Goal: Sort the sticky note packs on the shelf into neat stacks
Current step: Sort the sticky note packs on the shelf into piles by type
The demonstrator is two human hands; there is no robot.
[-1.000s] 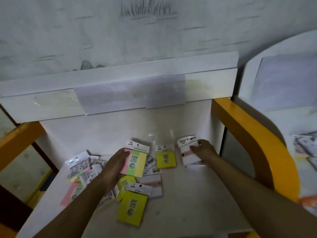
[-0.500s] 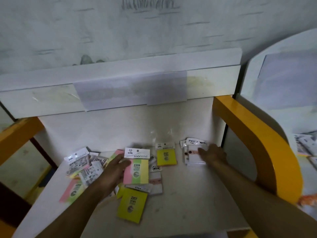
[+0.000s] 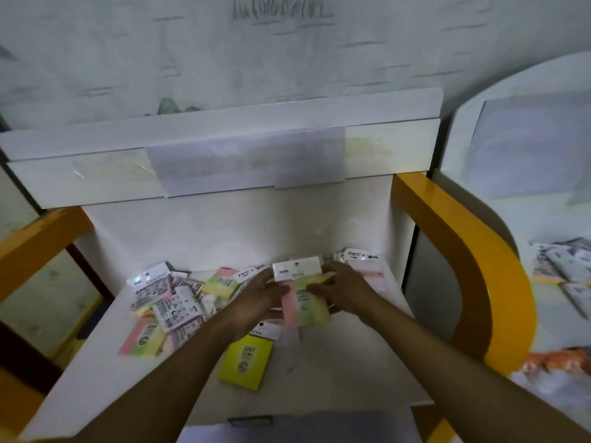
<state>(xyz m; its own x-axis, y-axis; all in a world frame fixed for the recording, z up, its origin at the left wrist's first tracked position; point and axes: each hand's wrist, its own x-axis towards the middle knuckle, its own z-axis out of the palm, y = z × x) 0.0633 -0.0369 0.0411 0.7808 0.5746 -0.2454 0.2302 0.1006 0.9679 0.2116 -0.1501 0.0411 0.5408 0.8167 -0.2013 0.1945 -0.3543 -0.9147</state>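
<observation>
Fingers of left hand [image 3: 260,297] and right hand [image 3: 343,290] curled round opposite edges of multicolour pack [image 3: 303,298], held between them just above white shelf [image 3: 335,362]; yellow pack [image 3: 246,366] lying nearer than fingers, loose heap [image 3: 169,302] left of them, started stack [image 3: 364,270] just beyond right fingertips. Risk: glossy wrap slipping from light edge grip, or pack landing askew on the stack. Both forearms extended forward, converging, palms facing inward.

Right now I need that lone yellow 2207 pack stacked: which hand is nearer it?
Left. The left hand is just above the yellow 2207 pack; the right hand sits farther up and right. Both hold the pink-green-yellow pack.
</observation>
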